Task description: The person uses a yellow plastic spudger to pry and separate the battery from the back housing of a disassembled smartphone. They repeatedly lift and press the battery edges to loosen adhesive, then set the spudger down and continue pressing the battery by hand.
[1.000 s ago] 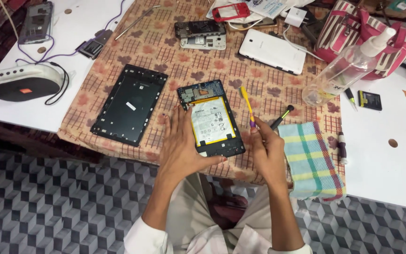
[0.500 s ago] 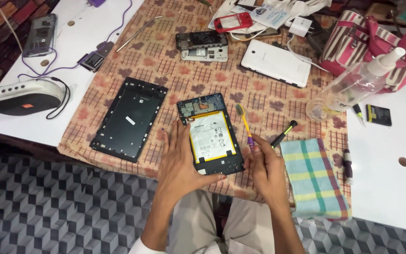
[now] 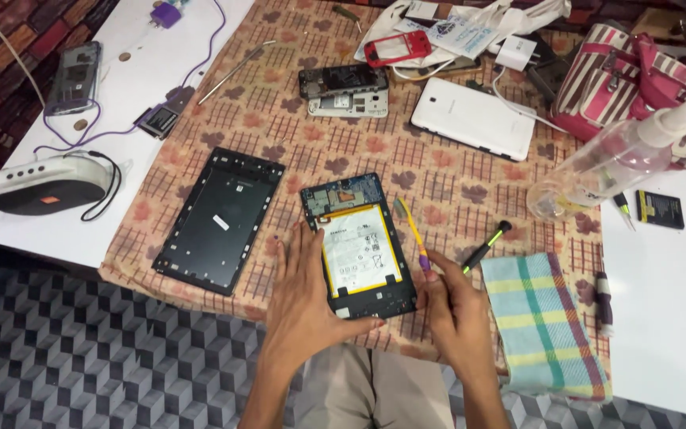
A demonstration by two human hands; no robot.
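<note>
Left hand (image 3: 305,306) has shifted flat onto the opened tablet (image 3: 359,245) at centre frame, fingers spread wide, while right hand (image 3: 456,306) keeps fingers pinched on the yellow pry tool (image 3: 412,232), indicating prying continues.

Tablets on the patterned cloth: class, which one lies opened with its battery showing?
The opened tablet under the left hand: white battery exposed. The white tablet lies closed; the black back cover is empty.
</note>
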